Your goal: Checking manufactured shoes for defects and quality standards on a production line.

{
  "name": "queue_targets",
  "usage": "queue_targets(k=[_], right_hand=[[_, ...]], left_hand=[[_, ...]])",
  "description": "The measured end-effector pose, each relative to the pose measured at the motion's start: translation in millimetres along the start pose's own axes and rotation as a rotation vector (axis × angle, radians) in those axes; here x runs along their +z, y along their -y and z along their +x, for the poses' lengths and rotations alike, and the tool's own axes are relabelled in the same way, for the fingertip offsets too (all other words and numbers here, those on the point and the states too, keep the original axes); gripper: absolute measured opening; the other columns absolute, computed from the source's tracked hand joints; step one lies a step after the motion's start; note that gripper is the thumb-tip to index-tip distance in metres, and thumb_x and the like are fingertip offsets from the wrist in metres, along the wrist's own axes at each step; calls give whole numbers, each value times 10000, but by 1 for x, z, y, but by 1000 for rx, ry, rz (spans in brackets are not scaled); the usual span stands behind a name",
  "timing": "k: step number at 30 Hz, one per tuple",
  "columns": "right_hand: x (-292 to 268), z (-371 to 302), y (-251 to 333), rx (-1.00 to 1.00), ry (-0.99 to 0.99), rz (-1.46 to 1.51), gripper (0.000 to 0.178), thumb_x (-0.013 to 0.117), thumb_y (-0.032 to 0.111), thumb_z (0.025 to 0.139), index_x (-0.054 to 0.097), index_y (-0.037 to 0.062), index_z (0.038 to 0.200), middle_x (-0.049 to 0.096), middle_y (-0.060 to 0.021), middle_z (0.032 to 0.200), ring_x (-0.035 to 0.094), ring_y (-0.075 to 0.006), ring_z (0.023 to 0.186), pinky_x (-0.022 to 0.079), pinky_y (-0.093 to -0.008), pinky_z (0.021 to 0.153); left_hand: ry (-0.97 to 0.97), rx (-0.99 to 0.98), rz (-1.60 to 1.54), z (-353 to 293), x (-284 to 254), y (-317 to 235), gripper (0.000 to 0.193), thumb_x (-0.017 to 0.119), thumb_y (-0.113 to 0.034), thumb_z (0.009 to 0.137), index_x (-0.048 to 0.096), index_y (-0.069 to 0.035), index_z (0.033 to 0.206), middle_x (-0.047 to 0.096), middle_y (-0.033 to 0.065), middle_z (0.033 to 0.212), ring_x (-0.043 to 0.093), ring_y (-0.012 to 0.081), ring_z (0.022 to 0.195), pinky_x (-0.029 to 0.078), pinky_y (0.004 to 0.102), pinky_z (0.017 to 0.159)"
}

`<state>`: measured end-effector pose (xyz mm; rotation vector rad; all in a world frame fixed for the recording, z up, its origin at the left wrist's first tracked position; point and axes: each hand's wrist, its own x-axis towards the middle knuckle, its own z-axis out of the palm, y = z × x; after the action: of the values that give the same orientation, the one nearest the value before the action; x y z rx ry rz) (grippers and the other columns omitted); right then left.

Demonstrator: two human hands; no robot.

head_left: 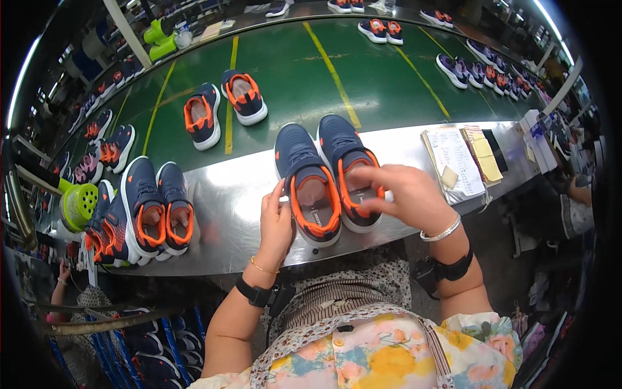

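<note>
In front of me on the metal ledge stands a pair of navy sneakers with orange linings and white soles, toes pointing away. My left hand (pixel 276 222) is closed against the outer side of the left sneaker (pixel 299 146), its fingertips at the collar. My right hand (pixel 407 194) is at the right sneaker (pixel 339 134), thumb and forefinger apart over the opening. Pale stuffing shows inside both shoes. What the right hand's other fingers touch is hidden.
More navy-orange sneakers (pixel 141 185) stand at the ledge's left, beside a lime-green perforated fixture (pixel 80 202). A green conveyor belt (pixel 278 78) with yellow lines carries another pair (pixel 243 97) and several further shoes. Written papers (pixel 451 159) lie at the right.
</note>
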<state>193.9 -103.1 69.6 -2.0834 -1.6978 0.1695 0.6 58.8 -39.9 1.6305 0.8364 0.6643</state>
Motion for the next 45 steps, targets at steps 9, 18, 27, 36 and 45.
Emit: queue_targets(k=[9, 18, 27, 36, 45], right_hand=[[40, 1, -2, -86, 195, -167, 513, 732, 534, 578, 627, 149, 901, 587, -62, 756, 612, -244, 729, 480, -353, 626], [32, -24, -56, 180, -717, 1780, 946, 401, 757, 729, 259, 112, 1407, 370, -100, 1396, 391, -245, 1260, 356, -387, 1034], [36, -36, -81, 205, -746, 1789, 954, 356, 783, 722, 269, 125, 1406, 366, -92, 1397, 389, -230, 1258, 348, -369, 1038], [-20, 3, -103, -68, -164, 273, 557, 757, 512, 582, 635, 168, 1001, 641, -74, 828, 613, -283, 784, 471, -340, 676], [-124, 69, -257, 274, -357, -579, 540, 759, 353, 654, 578, 128, 1111, 578, -76, 1040, 546, -277, 979, 459, -370, 805]], left_hand=[[100, -207, -456, -17, -21, -12, 383, 494, -73, 900, 446, -35, 1278, 446, 100, 1215, 533, 133, 957, 483, 264, 794], [-16, 2, -17, -39, -58, 7, 150, 507, -65, 884, 581, 10, 989, 573, 52, 936, 542, 101, 792, 438, 226, 683], [-103, 178, 330, -57, -58, 20, 109, 526, -36, 838, 600, 21, 897, 585, 106, 873, 563, 207, 776, 450, 292, 679], [-71, 243, 565, -59, -47, 0, 153, 560, -113, 851, 639, 6, 906, 618, 164, 901, 578, 316, 841, 458, 384, 785], [-66, 277, 572, -55, -50, -4, 160, 574, -124, 850, 634, 9, 914, 618, 165, 912, 577, 320, 846, 455, 389, 790]])
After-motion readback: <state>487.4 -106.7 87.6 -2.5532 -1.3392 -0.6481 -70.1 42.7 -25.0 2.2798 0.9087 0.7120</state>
